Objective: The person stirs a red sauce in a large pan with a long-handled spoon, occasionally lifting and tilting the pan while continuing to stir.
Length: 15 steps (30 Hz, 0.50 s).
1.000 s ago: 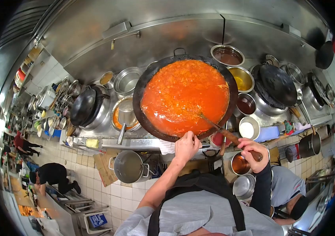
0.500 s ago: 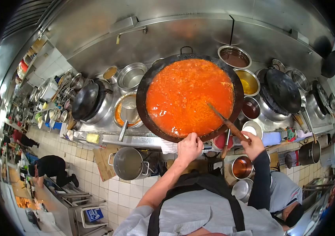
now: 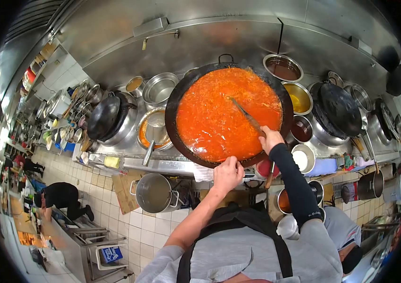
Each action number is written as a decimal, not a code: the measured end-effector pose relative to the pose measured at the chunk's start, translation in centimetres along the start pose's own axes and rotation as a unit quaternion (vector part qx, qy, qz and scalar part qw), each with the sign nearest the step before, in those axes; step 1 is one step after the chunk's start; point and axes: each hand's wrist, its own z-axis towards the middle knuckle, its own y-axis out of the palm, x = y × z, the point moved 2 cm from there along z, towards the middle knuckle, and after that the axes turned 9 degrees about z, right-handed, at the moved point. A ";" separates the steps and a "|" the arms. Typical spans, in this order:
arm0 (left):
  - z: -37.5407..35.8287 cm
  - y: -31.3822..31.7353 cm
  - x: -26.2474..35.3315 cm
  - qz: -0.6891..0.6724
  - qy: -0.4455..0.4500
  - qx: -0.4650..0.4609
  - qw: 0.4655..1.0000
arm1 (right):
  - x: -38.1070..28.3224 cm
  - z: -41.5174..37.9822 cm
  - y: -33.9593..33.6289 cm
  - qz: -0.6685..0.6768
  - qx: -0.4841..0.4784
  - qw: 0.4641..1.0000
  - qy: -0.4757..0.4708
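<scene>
Reaching forward now, the right hand [image 3: 270,139] grips the ladle [image 3: 245,114], pushing it deep into the red sauce [image 3: 219,113]. Left hand [image 3: 227,172] holds the wok [image 3: 174,101] rim tight, so stirring goes on.

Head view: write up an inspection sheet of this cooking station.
Surface: steel range, wet-looking, crowded with pans.
Job's things: large wok full of orange-red sauce; ladle dipped in it.
Clutter: black wok, steel bowls, sauce pots, stockpot on the floor.
Hands: left hand grips the wok's near rim; right hand holds the ladle's handle.
Cables: nothing seen.
Surroundings: tiled floor; person in black bending at left; another person at lower right.
</scene>
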 end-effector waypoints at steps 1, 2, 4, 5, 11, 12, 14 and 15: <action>0.0 0.0 0.0 -0.001 0.000 0.001 1.000 | 0.0 0.3 0.7 0.021 0.002 1.000 0.005; 0.0 0.0 -0.1 -0.001 0.003 0.004 1.000 | -0.4 0.5 1.4 0.043 0.003 0.999 0.010; 0.0 0.0 -0.1 0.000 0.006 0.010 1.000 | -1.2 0.5 2.5 0.103 -0.003 0.994 0.029; 0.0 -0.1 0.0 -0.002 0.005 0.011 1.000 | -1.4 0.4 3.2 0.125 -0.010 0.991 0.040; 0.0 0.0 -0.1 -0.001 0.002 0.014 1.000 | -2.6 -2.3 4.6 0.221 -0.037 0.973 0.052; 0.1 -0.1 0.0 0.004 0.000 0.010 1.000 | -4.1 -3.3 3.3 0.232 -0.050 0.969 0.072; 0.0 -0.1 0.1 0.006 -0.001 0.005 1.000 | -4.0 -4.7 2.9 0.236 -0.055 0.969 0.050; 0.0 0.0 0.0 0.004 0.000 0.004 1.000 | -3.7 -5.4 2.7 0.238 -0.056 0.969 0.039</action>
